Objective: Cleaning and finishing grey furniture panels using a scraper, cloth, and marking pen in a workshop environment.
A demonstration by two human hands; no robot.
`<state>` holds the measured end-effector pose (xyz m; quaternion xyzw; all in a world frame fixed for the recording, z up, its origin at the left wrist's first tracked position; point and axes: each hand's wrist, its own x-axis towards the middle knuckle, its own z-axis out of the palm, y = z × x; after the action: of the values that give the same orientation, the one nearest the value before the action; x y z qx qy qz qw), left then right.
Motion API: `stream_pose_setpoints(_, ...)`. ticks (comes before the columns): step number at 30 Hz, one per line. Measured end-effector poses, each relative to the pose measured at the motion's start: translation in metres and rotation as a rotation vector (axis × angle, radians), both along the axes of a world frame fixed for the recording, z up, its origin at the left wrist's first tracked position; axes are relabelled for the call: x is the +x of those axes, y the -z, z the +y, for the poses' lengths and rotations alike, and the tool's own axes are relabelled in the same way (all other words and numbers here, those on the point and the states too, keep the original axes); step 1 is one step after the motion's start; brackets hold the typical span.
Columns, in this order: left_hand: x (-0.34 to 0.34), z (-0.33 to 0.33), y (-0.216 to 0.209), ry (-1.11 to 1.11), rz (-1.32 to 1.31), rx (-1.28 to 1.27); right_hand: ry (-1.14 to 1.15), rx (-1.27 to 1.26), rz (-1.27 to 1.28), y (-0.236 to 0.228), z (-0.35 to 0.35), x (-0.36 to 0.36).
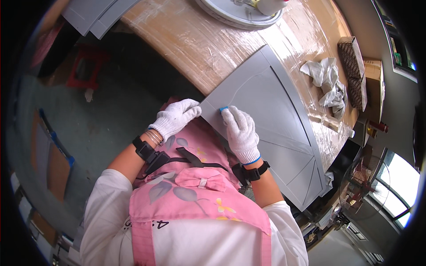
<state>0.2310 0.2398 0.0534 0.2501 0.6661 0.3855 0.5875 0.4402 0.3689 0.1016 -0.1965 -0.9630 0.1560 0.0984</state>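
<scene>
A large grey flat panel (262, 102) with a curved far edge and thin grooves lies on the table and juts over its near edge. My left hand (177, 117), in a white knit glove, pinches the panel's left corner between fingers and thumb. On the panel's upper surface, my right hand (242, 135), gloved the same way, is closed on a small blue piece (223, 108). Most of that piece is hidden under the fingers, so its kind does not show. The fingertips press close to the panel near its left edge.
The table (191, 40) is wrapped in clear plastic film. On it are a round grey tray (217, 11) with a white bottle (270, 6), a crumpled whitish cloth (326, 80) and a dark patterned box (352, 66). A red stool (86, 66) stands on the floor at left.
</scene>
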Motion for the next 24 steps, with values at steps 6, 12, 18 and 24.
stream_pose_setpoints(6,0.000,-0.001,0.006,0.012,0.028,0.027,0.039,0.066,0.010,0.004,0.002,0.000)
stream_pose_setpoints(12,-0.001,-0.001,0.004,0.007,0.012,0.016,0.004,0.046,0.004,0.000,0.003,-0.001)
stream_pose_setpoints(18,-0.001,0.000,0.001,-0.015,-0.046,0.019,0.073,0.093,0.045,-0.001,0.008,-0.002)
stream_pose_setpoints(24,-0.001,0.000,0.001,-0.018,-0.048,0.010,0.095,0.114,0.066,-0.003,0.012,-0.008)
